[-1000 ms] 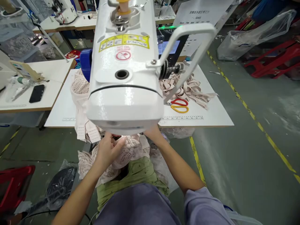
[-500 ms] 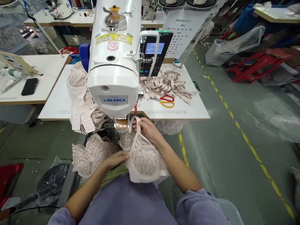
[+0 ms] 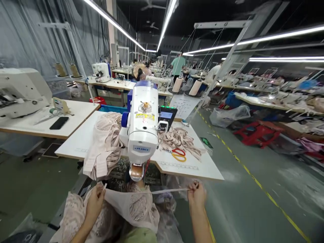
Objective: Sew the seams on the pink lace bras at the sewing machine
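Observation:
A beige lace bra [image 3: 139,206] hangs in front of the sewing machine [image 3: 143,131], stretched out between my two hands. My left hand [image 3: 96,199] pinches its fabric edge at the left. Out to the right, my right hand [image 3: 196,195] is closed on the end of a pale strap [image 3: 172,191] pulled taut from the bra. The machine's sewing head [image 3: 137,171] stands just above and behind the bra, apart from it. More lace bras [image 3: 72,212] lie bunched below my left hand.
A stack of beige bras [image 3: 102,145] sits left of the machine on the white table [image 3: 73,143]. Right of it lie a pile of straps [image 3: 181,138] and red-and-yellow scissors [image 3: 178,155]. A phone [image 3: 59,123] rests on the neighbouring table. A red stool [image 3: 258,133] stands across the aisle.
My hands have moved wide apart from near the sewing head, drawing the strap straight between them. The bra has turned sideways. The camera view has tilted up.

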Demonstrator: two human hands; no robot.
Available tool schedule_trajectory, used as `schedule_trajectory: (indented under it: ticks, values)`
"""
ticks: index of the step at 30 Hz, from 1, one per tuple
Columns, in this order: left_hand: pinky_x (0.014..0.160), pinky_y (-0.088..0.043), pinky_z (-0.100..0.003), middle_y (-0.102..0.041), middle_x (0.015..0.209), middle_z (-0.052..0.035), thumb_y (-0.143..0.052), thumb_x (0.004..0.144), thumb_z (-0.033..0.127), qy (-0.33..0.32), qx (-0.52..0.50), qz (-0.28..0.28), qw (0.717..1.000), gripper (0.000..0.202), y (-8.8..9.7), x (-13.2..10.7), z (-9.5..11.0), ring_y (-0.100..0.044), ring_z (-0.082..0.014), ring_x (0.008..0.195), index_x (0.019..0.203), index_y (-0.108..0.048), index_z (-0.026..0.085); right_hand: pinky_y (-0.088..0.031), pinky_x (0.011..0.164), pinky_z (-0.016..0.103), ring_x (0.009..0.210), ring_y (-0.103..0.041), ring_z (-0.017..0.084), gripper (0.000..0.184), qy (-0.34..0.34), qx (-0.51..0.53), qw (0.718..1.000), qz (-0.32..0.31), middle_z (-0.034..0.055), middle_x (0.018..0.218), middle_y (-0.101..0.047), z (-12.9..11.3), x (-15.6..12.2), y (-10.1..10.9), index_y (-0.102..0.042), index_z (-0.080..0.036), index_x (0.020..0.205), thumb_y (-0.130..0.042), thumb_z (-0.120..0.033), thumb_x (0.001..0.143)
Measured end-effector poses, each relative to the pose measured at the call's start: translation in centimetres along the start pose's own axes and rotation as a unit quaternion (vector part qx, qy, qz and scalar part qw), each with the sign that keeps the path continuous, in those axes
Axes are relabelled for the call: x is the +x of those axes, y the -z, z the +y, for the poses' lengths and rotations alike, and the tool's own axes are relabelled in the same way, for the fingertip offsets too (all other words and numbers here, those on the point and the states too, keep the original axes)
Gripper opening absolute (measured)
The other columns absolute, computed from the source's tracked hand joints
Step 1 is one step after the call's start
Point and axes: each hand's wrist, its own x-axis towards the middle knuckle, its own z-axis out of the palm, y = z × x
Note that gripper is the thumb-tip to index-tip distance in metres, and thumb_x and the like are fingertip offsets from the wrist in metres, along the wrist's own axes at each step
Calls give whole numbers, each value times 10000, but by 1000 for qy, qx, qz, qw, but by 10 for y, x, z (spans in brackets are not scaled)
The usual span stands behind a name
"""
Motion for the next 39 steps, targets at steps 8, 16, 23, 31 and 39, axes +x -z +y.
schedule_trajectory:
  ticks: [8, 16, 23, 31, 39]
  values:
    - [880, -550, -334, -773, 1037, -91, -469, 920, 483, -179, 38, -247, 952, 369, -19, -38, 90, -714, -268, 970, 996, -734, 239, -399, 598, 282, 647, -541, 180, 78, 58, -279, 833, -474, -15, 705, -576, 6, -155, -39, -599, -246, 817, -615, -319, 841]
    - [696, -467, -259, -717, 798, -43, -447, 976, 354, -248, 161, -291, 910, 338, -11, -63, 111, -673, -187, 764, 837, -719, 210, -371, 679, 254, 771, -571, 163, 153, 57, -383, 734, -558, 10, 864, -634, -26, -183, -47, -535, -208, 959, -613, -210, 828]
    - [654, -433, -262, -671, 753, -40, -457, 988, 404, -256, 140, -267, 918, 358, -14, -68, 111, -613, -166, 698, 812, -665, 172, -414, 721, 274, 790, -624, 181, 112, 38, -357, 740, -569, 26, 835, -710, -32, -174, -45, -703, -204, 908, -648, -299, 887]
    - [667, -429, -221, -699, 809, -5, -560, 964, 294, -246, 40, -328, 911, 187, -14, -64, 117, -619, -125, 733, 942, -715, 192, -391, 624, 250, 683, -569, 146, 272, -55, -353, 741, -568, 20, 757, -674, -36, -170, -42, -728, -171, 907, -601, -411, 921]
    - [642, -451, -229, -721, 814, -29, -482, 1002, 323, -248, 67, -338, 905, 280, -15, -55, 116, -648, -143, 729, 921, -710, 182, -417, 607, 259, 657, -555, 149, 261, -118, -284, 809, -500, 26, 736, -657, -25, -159, -40, -711, -188, 846, -675, -446, 856]
